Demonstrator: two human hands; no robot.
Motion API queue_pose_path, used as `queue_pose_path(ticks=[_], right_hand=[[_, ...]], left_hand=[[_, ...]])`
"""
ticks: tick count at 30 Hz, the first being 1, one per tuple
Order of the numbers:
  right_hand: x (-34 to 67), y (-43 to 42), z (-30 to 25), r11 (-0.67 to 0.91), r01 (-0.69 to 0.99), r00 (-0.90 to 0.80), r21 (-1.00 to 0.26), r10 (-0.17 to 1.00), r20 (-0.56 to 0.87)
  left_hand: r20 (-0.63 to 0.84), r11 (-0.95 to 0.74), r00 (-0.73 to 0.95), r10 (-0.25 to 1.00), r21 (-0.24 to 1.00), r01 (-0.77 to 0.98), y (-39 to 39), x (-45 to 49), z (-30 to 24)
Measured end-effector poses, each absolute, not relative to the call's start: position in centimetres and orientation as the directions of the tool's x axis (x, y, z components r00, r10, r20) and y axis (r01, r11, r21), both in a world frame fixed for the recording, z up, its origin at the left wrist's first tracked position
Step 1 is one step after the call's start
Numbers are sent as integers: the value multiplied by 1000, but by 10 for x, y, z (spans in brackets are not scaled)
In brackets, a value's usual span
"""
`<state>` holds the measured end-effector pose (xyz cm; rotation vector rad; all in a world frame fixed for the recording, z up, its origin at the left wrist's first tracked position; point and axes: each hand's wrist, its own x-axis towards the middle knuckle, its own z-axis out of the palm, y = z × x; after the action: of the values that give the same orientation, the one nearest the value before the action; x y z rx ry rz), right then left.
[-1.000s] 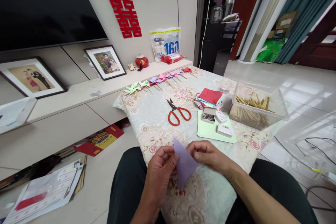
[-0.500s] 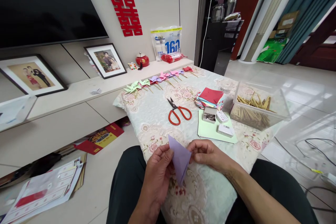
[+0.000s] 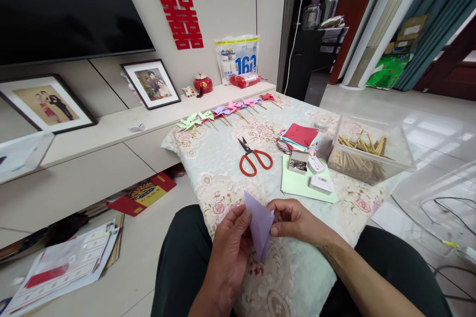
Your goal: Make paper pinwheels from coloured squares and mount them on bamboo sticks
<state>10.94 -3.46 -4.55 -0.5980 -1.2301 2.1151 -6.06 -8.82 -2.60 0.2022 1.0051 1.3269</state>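
A folded sheet of purple paper [image 3: 259, 224] is held up over the near end of the cloth-covered table [image 3: 223, 168]. My left hand [image 3: 233, 240] is closed on its left edge, thumb in front. At its right corner, my right hand [image 3: 292, 219] pinches the paper between thumb and fingers. Beyond the hands lie red-handled scissors [image 3: 254, 157], blades slightly apart. To their right is a pile of coloured paper squares [image 3: 299, 136]. Nearer, green sheets [image 3: 292, 184] carry an open box of small metal pins [image 3: 298, 163] and small white boxes [image 3: 321, 184].
Several paper pinwheels [image 3: 232, 107] on sticks line the table's far left edge. A clear plastic bin [image 3: 399, 158] of thin sticks stands at the right. Behind, a low cabinet [image 3: 156, 121] bears framed photos [image 3: 151, 84], a red jar [image 3: 203, 83] and a plastic bag [image 3: 238, 59].
The purple paper and both hands have shifted slightly right in view. My right fingers now grip the paper's right corner, where a small flap sticks out.
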Motion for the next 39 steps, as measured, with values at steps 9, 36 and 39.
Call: queue_pose_path(ticks=[9, 36, 39], right_hand=[[107, -35, -39, -264, -217, -626, -940, 776, -73], [107, -34, -40, -151, -173, -449, -973, 892, -58], [108, -34, -41, -184, -222, -459, -958, 886, -64]], left_hand=[[-406, 255, -151, 901, 779, -572, -93, -53, -30], [-13, 64, -257, 966, 980, 190, -100, -48, -34], [-127, 117, -281, 951, 992, -54, -97, -52, -31]])
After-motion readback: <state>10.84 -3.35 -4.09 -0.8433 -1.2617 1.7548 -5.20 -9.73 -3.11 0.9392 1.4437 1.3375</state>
